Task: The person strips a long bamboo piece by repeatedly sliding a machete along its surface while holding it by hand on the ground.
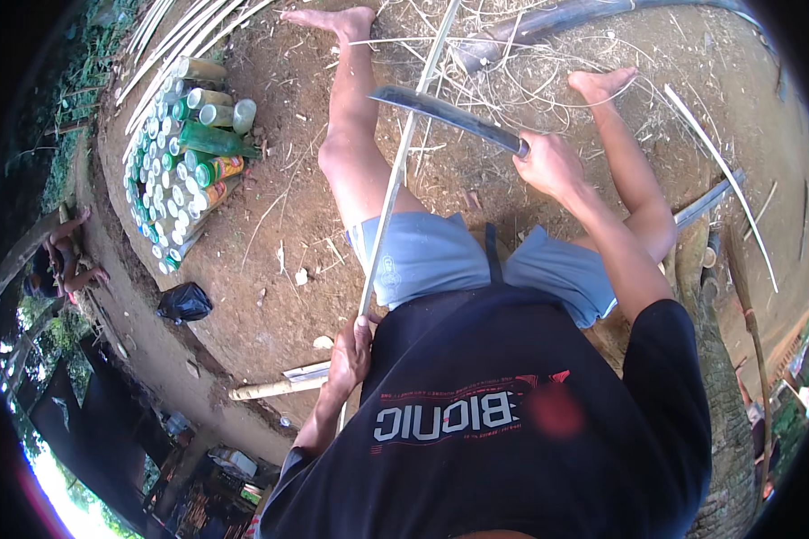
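My right hand (549,165) is closed round the handle of a machete (449,114), out in front of my body. Its long dark blade points left and crosses a pale split bamboo strip (389,196). Whether the blade touches the strip or only passes above it, I cannot tell. Beside my left hip, my left hand (350,352) grips the strip near its lower part, thumb along it. From there the strip runs up past my left thigh and beyond the top edge of the view.
Thin shavings (521,85) litter the ground between my feet, near a bamboo pole (548,29). Plastic bottles (175,162) are heaped at the left, with long strips (175,45) behind. A black bag (185,303) lies nearer. Another person (63,256) sits far left. A log (724,404) is at right.
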`<state>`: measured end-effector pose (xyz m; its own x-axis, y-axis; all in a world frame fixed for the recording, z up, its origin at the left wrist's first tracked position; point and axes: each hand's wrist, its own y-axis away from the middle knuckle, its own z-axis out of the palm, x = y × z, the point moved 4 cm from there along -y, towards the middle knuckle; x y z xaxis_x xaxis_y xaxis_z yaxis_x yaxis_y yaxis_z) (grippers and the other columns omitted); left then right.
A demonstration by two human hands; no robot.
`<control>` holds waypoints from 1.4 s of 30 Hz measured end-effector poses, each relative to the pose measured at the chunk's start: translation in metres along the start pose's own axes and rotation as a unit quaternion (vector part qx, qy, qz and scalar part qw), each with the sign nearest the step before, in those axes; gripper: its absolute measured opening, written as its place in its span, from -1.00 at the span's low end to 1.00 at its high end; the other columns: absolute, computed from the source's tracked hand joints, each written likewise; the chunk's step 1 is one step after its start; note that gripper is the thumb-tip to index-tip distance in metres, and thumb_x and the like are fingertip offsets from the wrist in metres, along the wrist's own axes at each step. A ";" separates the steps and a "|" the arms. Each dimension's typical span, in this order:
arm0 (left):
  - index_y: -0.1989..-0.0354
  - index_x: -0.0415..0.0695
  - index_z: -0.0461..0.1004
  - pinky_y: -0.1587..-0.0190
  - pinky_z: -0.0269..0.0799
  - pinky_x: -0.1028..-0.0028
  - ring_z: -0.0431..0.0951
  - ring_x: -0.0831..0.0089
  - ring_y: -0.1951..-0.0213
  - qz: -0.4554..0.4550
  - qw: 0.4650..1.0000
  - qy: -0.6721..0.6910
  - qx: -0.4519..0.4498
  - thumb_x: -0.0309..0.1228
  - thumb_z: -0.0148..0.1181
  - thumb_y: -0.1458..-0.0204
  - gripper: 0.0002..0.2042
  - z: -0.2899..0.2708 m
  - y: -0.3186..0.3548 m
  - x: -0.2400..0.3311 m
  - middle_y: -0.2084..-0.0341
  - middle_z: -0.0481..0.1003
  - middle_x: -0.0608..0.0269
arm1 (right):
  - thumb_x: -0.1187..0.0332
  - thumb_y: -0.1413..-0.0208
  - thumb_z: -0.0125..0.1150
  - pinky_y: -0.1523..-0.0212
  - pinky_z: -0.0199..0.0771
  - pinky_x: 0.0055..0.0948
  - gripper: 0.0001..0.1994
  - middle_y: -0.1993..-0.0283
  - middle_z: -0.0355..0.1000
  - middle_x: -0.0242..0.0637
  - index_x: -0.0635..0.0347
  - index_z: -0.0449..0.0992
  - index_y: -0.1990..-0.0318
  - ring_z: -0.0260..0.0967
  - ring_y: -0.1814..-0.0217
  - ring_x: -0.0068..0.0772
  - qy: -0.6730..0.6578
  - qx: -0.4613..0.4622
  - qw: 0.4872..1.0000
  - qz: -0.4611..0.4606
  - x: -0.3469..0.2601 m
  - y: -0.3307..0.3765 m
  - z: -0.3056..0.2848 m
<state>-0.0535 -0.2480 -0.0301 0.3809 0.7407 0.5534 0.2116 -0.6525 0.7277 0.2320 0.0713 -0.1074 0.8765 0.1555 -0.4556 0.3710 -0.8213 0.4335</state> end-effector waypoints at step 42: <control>-0.07 -0.29 0.36 -0.02 0.35 0.27 0.49 0.18 0.08 0.409 0.892 -0.171 0.086 0.03 -0.22 -0.30 -0.44 0.012 -0.241 0.240 0.12 0.49 -0.08 | 0.40 0.19 0.28 0.23 0.54 -0.10 -0.85 0.35 0.56 -0.13 0.15 0.61 0.39 0.55 0.20 -0.05 -0.170 0.039 0.980 0.092 0.021 -0.002 0.063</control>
<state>-0.0020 0.0849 -0.0773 0.7174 -0.0670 0.6934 -0.1392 -0.9891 0.0485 0.2301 0.0415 -0.1668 0.7689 -0.1809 -0.6132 0.1789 -0.8600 0.4780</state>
